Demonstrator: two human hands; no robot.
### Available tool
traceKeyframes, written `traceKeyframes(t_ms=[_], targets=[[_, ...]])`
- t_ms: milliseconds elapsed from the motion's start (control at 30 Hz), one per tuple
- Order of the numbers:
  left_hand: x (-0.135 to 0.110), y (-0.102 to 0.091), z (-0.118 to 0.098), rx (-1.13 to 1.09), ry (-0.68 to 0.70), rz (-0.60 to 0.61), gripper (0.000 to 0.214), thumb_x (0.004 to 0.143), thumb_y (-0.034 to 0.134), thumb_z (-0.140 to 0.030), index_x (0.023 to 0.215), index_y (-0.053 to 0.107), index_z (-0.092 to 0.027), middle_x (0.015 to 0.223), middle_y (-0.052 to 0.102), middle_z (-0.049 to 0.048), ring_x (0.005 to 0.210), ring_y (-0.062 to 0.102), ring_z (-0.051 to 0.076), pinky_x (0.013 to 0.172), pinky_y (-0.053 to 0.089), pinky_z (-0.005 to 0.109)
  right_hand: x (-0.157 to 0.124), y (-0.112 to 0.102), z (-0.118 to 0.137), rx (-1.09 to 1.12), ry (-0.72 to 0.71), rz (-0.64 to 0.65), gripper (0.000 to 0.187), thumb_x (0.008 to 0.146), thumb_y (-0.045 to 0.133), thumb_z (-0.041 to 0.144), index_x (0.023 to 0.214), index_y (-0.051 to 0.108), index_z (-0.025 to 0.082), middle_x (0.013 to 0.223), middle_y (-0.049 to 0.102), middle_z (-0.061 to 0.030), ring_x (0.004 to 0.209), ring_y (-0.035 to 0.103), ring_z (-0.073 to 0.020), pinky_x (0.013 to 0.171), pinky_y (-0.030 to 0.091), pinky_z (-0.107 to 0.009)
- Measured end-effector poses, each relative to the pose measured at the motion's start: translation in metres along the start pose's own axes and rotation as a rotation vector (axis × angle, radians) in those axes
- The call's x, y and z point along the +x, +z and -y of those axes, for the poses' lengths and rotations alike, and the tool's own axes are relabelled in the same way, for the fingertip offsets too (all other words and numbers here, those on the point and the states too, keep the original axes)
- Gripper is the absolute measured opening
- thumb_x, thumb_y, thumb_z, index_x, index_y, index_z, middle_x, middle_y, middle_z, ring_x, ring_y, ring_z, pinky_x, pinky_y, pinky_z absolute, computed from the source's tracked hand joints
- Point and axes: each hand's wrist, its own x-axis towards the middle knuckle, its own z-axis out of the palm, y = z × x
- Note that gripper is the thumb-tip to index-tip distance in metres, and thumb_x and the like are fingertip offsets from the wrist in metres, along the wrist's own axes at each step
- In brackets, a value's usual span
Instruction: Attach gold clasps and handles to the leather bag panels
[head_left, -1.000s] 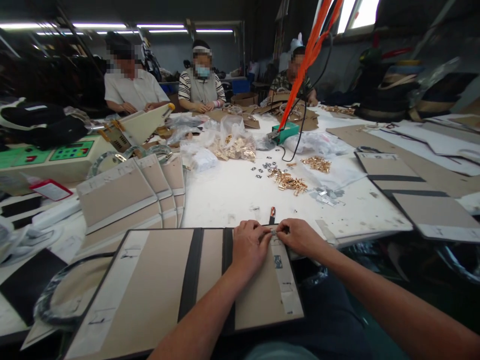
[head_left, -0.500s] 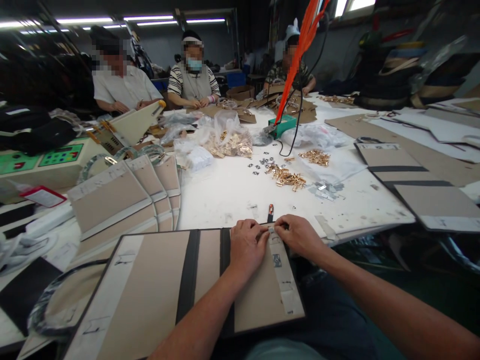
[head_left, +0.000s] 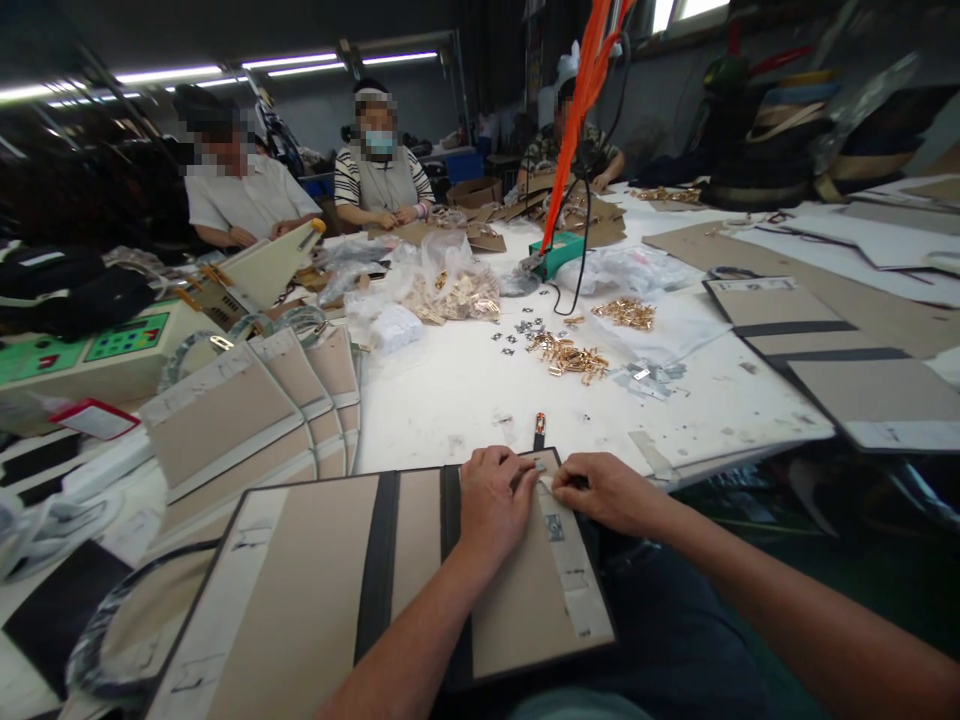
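Observation:
A flat beige bag panel [head_left: 330,570] with dark edging and dark cross bands lies before me, jutting over the table edge. My left hand [head_left: 495,500] rests on its right part, thumb and index finger drawn close together near the top of a white tape strip [head_left: 577,585]; whatever they pinch is too small to make out. Just right of that, my right hand [head_left: 604,490] has its fingers pinched at the strip's upper end, where a bit of white stands up. Lower on the strip sits a small metal plate [head_left: 554,528]. A clasp on a dark tab [head_left: 540,428] sticks out beyond the far edge.
Gold fittings [head_left: 568,356] and grey metal plates [head_left: 651,378] lie in piles ahead. Similar panels [head_left: 225,405] are fanned out at left, beside a machine [head_left: 90,350]. More panels [head_left: 877,390] lie right. An orange-wrapped cord hangs above a green box [head_left: 559,255]. Several people sit opposite.
My right hand has shifted slightly right and down, and a bit of the white strip now shows raised beside its fingertips. The left hand stays on the panel. The camera view has tilted slightly.

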Motion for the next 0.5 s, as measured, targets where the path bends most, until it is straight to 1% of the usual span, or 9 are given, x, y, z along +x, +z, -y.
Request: traceKeyframes(t_ms=[67, 100, 167, 233, 300, 400, 500], targets=[[0.001, 0.000, 0.000, -0.008, -0.002, -0.002, 0.010, 0.095, 0.071, -0.028, 0.103, 0.078, -0.029, 0.105, 0.067, 0.0015, 0.104, 0.057, 0.023, 0.093, 0.043, 0.040, 0.003, 0.002, 0.001, -0.027, 0.053, -0.034, 0.026, 0.091, 0.063, 0.034, 0.071, 0.069, 0.020, 0.073, 0.069, -0.0015, 0.071, 0.061, -0.0171, 0.066, 0.038, -0.028], [0.001, -0.001, -0.001, -0.011, -0.004, -0.003, 0.011, 0.095, 0.071, -0.028, 0.103, 0.078, -0.030, 0.105, 0.068, 0.0013, 0.104, 0.057, 0.022, 0.093, 0.043, 0.040, 0.005, 0.004, 0.002, -0.038, 0.081, -0.060, 0.027, 0.092, 0.064, 0.036, 0.071, 0.068, 0.020, 0.071, 0.069, -0.0015, 0.070, 0.060, -0.0171, 0.065, 0.037, -0.028], [0.001, -0.001, 0.000, -0.014, -0.006, 0.002, 0.012, 0.095, 0.071, -0.028, 0.103, 0.079, -0.032, 0.105, 0.068, 0.0011, 0.104, 0.057, 0.022, 0.093, 0.043, 0.041, 0.009, 0.008, 0.002, -0.046, 0.117, -0.120, 0.019, 0.090, 0.067, 0.035, 0.078, 0.070, 0.020, 0.072, 0.069, -0.0005, 0.070, 0.060, -0.0169, 0.064, 0.036, -0.027], [0.001, -0.002, 0.000, -0.011, -0.008, 0.011, 0.013, 0.095, 0.071, -0.029, 0.105, 0.079, -0.033, 0.106, 0.068, 0.0010, 0.105, 0.057, 0.022, 0.093, 0.043, 0.041, 0.012, 0.013, 0.001, -0.060, 0.117, -0.175, 0.010, 0.089, 0.069, 0.032, 0.091, 0.072, 0.022, 0.075, 0.070, 0.0009, 0.072, 0.061, -0.0166, 0.066, 0.037, -0.027], [0.001, -0.001, 0.001, -0.012, -0.012, 0.022, 0.015, 0.094, 0.072, -0.029, 0.106, 0.079, -0.035, 0.106, 0.067, 0.0011, 0.105, 0.057, 0.023, 0.093, 0.043, 0.041, 0.013, 0.016, -0.001, -0.099, 0.105, -0.206, 0.011, 0.090, 0.068, 0.029, 0.098, 0.073, 0.025, 0.078, 0.070, 0.0013, 0.074, 0.061, -0.0165, 0.068, 0.038, -0.027], [0.002, 0.000, 0.002, -0.032, -0.021, 0.031, 0.016, 0.092, 0.074, -0.027, 0.106, 0.079, -0.035, 0.105, 0.067, 0.0011, 0.105, 0.057, 0.023, 0.093, 0.043, 0.041, 0.014, 0.019, -0.002, -0.154, 0.120, -0.221, 0.009, 0.090, 0.067, 0.027, 0.093, 0.075, 0.025, 0.082, 0.072, -0.0002, 0.078, 0.063, -0.0172, 0.072, 0.039, -0.028], [0.004, 0.001, 0.002, -0.055, -0.028, 0.023, 0.014, 0.093, 0.073, -0.028, 0.103, 0.079, -0.033, 0.106, 0.067, 0.0017, 0.106, 0.056, 0.024, 0.094, 0.042, 0.042, 0.013, 0.023, -0.002, -0.167, 0.144, -0.241, 0.010, 0.090, 0.066, 0.028, 0.090, 0.076, 0.025, 0.088, 0.074, -0.0019, 0.084, 0.065, -0.0189, 0.076, 0.041, -0.028]])
